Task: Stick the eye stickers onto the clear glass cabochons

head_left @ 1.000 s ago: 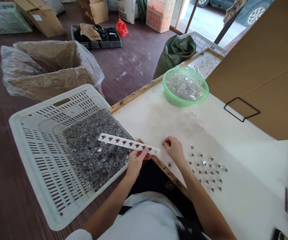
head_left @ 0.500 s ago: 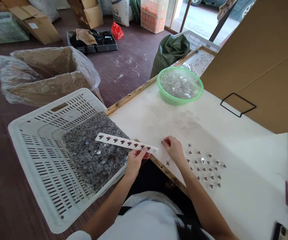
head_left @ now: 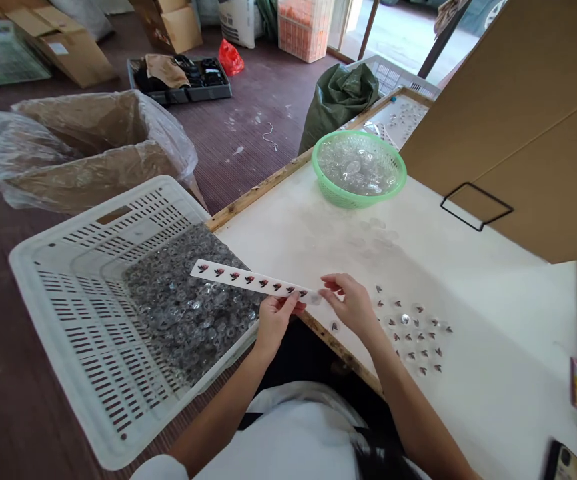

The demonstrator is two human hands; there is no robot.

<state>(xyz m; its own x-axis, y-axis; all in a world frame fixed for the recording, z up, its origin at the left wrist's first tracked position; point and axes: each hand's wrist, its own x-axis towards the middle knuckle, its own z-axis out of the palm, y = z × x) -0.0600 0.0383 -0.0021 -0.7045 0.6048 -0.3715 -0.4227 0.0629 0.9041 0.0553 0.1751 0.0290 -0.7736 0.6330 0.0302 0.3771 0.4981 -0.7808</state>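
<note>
Sticker strip (head_left: 253, 283) spans mid-frame above the white crate (head_left: 68, 320); left hand (head_left: 274, 320) pinches its near end, right hand (head_left: 351, 303) fingers closed at the strip's tip, clear pieces (head_left: 413, 333) lying right on the table (head_left: 468, 280)

Both bare forearms are stretched forward. The left hand (head_left: 274, 319) is curled, thumb pressed against fingers in a pinch. The right hand (head_left: 352, 305) is held just beside it, fingertips (head_left: 327, 288) pinched together.
</note>
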